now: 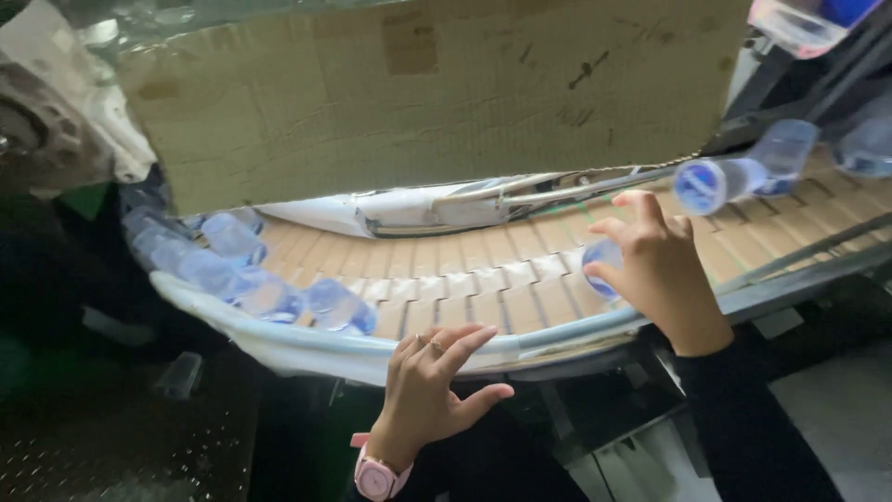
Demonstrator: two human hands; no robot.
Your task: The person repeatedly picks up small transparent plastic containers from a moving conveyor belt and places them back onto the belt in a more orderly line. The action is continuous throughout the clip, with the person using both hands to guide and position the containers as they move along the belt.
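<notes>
View from head cam, looking down at a curved conveyor belt (465,288) made of tan slats w/ a pale blue-white guard rail (307,339) along its near edge. The left hand (429,390) hovers at that near rail, palm down, fingers (465,342) spread wide apart & holding nothing; a ring sits on one finger, and a pink wristwatch (379,476) is on the wrist. The right hand (660,270) reaches over the belt further right, fingers curled loosely around a clear plastic bottle (602,268) w/ a blue cap end, lying on the belt; the hand covers most of it, so can't tell how firm the hold is. Just beyond the right hand, a second clear bottle (720,181) lies on its side, blue cap facing the camera, w/ more bottles (869,149) blurred at far right. At the left bend of the belt, a cluster of clear bottles (242,279) is bunched against the rail, lying down & touching each other. A big, scuffed sheet of brown cardboard (418,93) stands over the back of the belt, hiding what's behind. Below left is dark metal tread-plate floor (121,446). Both sleeves are black.
</notes>
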